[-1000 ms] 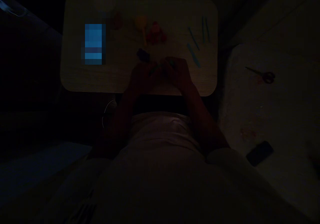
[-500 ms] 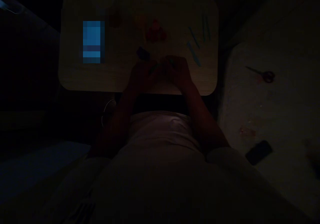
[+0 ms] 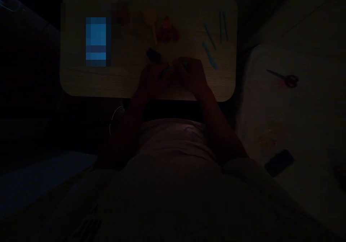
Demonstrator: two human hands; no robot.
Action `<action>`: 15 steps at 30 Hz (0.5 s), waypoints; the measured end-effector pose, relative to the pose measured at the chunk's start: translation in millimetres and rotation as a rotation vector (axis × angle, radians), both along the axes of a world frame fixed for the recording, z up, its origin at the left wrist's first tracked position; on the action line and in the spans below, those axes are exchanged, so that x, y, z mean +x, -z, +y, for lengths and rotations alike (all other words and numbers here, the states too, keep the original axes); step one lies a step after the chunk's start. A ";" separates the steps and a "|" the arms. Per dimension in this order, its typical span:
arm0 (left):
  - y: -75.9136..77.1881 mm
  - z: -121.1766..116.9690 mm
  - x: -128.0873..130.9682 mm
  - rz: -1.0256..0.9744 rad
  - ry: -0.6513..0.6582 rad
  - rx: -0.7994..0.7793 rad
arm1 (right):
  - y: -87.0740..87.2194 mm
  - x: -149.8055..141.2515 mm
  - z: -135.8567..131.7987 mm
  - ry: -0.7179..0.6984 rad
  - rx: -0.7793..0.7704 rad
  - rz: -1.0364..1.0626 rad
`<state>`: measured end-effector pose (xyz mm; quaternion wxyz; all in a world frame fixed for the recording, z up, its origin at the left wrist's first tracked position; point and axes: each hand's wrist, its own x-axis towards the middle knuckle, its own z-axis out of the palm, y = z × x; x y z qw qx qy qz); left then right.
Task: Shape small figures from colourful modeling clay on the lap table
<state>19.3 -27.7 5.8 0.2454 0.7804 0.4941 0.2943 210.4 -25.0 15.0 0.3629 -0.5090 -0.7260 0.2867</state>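
The picture is very dark. Over the near edge of the wooden table, my left hand [image 3: 152,78] is closed, with a small green piece [image 3: 168,69] showing at its fingertips. Close beside it my right hand [image 3: 192,74] is also closed, and another bit of green [image 3: 185,64] shows among its fingers. Whether both bits belong to one soft lump, I cannot tell. A dark bluish lump [image 3: 153,54] lies just beyond my left hand. Farther back are a red lumpy shape [image 3: 168,31] and a yellow-orange tool with a handle [image 3: 150,18].
Several slim blue-green tools, among them a knife-shaped one [image 3: 209,55], lie on the table's [image 3: 108,85] right side. A bright pixelated screen [image 3: 96,36] stands at left. Scissors [image 3: 286,79] and a dark phone-like block [image 3: 279,162] rest on a pale surface at right.
The view has shifted slightly, so the table's objects sit a little higher in it. Both hands stay together, with green still showing at their fingers.
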 end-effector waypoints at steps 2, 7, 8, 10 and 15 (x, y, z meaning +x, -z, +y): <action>0.6 0.1 -0.4 0.007 0.000 0.007 | -0.1 0.1 0.1 0.003 0.000 -0.001; -2.4 0.0 1.1 0.055 0.004 0.036 | 1.3 0.5 1.0 -0.003 0.032 -0.033; -3.1 0.0 1.7 0.060 0.001 0.043 | 1.8 0.5 1.2 0.005 0.017 -0.042; -4.4 -0.1 2.8 0.048 0.000 0.049 | 2.5 0.3 1.5 0.024 -0.020 -0.046; -5.3 -0.8 3.7 0.019 0.007 0.040 | 1.7 0.3 0.9 0.018 -0.029 -0.033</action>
